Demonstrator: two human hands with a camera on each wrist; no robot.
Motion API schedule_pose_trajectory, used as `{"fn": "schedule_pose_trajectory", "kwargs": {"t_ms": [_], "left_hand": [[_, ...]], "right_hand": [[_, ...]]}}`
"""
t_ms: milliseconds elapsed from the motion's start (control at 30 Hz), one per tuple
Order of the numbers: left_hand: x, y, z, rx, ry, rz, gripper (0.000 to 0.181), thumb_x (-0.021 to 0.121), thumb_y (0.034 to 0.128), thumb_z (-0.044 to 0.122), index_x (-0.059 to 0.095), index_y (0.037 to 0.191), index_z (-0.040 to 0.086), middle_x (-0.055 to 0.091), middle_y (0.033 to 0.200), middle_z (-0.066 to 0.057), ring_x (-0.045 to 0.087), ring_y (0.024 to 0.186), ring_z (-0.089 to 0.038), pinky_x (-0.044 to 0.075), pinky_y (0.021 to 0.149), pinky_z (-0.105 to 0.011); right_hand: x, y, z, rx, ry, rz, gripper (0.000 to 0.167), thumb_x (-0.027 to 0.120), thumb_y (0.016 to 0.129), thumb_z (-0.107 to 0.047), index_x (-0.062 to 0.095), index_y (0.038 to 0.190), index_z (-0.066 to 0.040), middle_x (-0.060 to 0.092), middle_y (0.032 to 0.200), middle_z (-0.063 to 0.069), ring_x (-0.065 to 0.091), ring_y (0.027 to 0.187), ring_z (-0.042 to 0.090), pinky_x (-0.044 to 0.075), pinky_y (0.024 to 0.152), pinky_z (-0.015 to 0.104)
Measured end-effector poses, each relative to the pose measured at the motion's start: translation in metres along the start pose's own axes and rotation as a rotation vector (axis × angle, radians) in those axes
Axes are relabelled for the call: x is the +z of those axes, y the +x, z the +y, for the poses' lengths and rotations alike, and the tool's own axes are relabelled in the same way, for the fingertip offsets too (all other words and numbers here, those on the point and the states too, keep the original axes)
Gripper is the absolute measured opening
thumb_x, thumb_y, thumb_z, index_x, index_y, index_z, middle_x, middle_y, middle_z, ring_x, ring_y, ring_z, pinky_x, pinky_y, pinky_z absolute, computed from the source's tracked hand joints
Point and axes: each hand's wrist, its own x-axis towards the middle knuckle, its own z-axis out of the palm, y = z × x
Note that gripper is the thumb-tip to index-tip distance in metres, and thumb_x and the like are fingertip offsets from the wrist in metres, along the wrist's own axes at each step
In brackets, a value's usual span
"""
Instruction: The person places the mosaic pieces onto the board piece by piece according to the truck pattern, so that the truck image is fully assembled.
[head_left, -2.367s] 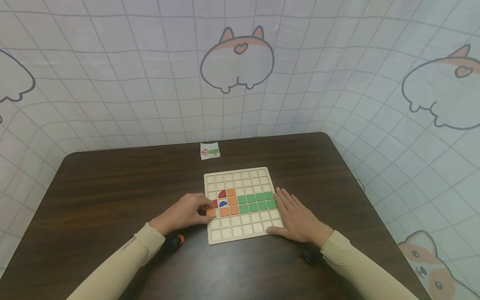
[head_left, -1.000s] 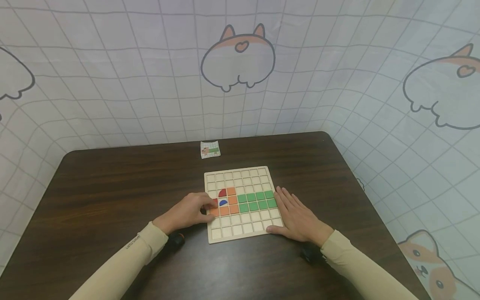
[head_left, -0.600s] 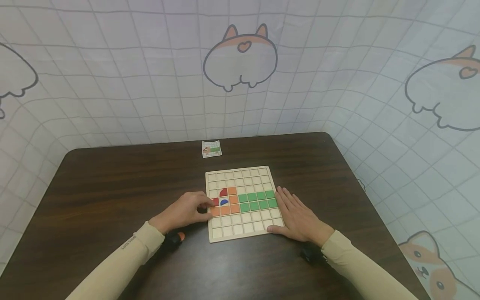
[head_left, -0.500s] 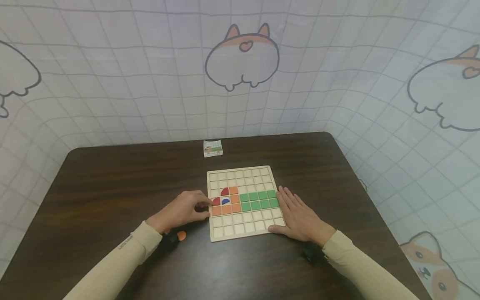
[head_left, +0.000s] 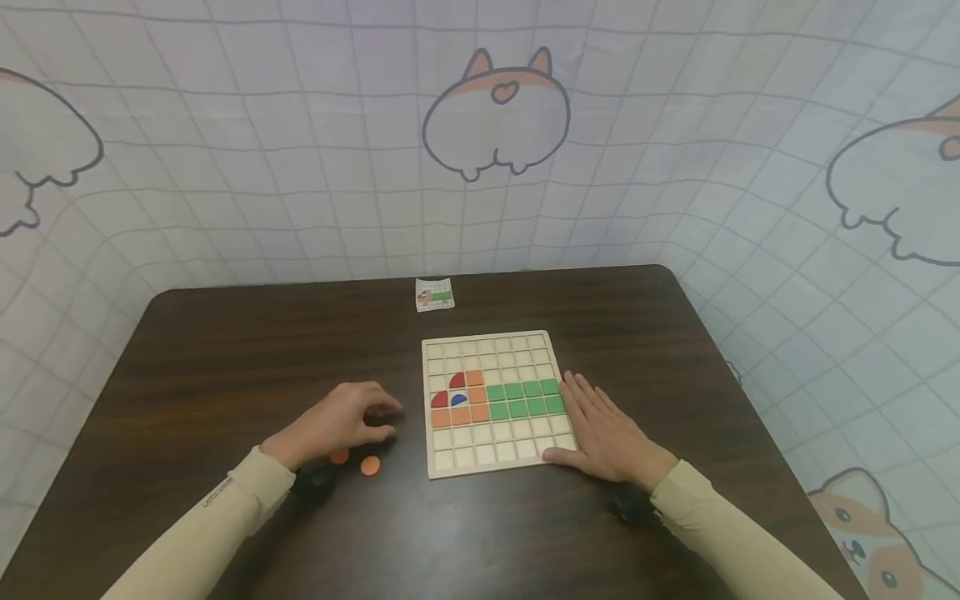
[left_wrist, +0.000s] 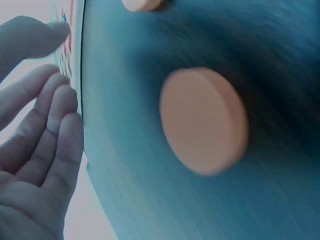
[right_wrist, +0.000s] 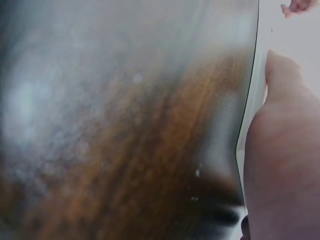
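Note:
My left hand [head_left: 341, 423] hovers left of the pale wooden grid board [head_left: 502, 446], apart from it, fingers loosely bent with nothing between thumb and fingertips. Below its palm lie two orange discs [head_left: 370, 465] on the table; in the left wrist view one orange disc [left_wrist: 200, 122] is large and blurred. Along the board's right edge my right hand [head_left: 609, 435] rests flat, fingers straight and thumb at the lower right corner. In the grid sit several green square tiles [head_left: 523, 399], several orange square tiles [head_left: 461, 415], two red quarter-round pieces [head_left: 440, 400] and a blue half-round piece [head_left: 459, 400].
A small printed card [head_left: 435, 295] with a coloured grid picture lies near the back edge of the dark wooden table [head_left: 247, 350]. Behind hangs a white checked curtain [head_left: 330, 167] with dog drawings. Dark wrist devices [head_left: 628, 507] sit under both wrists.
My left hand has let go at the board's left edge and drawn back left, uncovering the red piece, the orange tile and the discs. The right hand stays against the board.

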Motion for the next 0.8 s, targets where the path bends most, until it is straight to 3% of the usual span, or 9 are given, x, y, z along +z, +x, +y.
{"fn": "schedule_pose_trajectory", "kwargs": {"t_ms": [400, 600, 800], "left_hand": [[-0.008, -0.025, -0.009, -0.014, -0.096, -0.075, 0.033, 0.084, 0.0871, 0.022, 0.077, 0.119, 0.016, 0.076, 0.112, 0.004, 0.071, 0.099, -0.012, 0.061, 0.085, -0.031], [-0.006, -0.033, -0.009, 0.035, -0.115, -0.107, 0.034, 0.083, 0.0874, 0.034, 0.078, 0.118, 0.018, 0.076, 0.111, 0.006, 0.07, 0.099, -0.008, 0.061, 0.085, -0.028], [-0.004, -0.038, -0.008, 0.053, -0.148, -0.137, 0.029, 0.079, 0.0917, 0.03, 0.077, 0.118, 0.017, 0.076, 0.111, 0.006, 0.069, 0.097, -0.008, 0.061, 0.083, -0.028]], "right_hand": [[0.0, -0.002, 0.002, 0.013, 0.006, 0.006, 0.112, 0.049, 0.093, -0.078, 0.016, 0.165, 0.001, 0.014, 0.174, 0.02, 0.017, 0.162, 0.038, 0.026, 0.128, 0.058], [0.001, -0.001, 0.003, 0.011, -0.002, 0.01, 0.112, 0.05, 0.092, -0.078, 0.016, 0.165, 0.001, 0.014, 0.174, 0.02, 0.018, 0.162, 0.038, 0.027, 0.128, 0.058], [0.0, 0.0, 0.001, 0.005, -0.007, 0.016, 0.112, 0.051, 0.092, -0.078, 0.017, 0.164, 0.001, 0.015, 0.174, 0.021, 0.019, 0.162, 0.038, 0.028, 0.128, 0.058]]}}
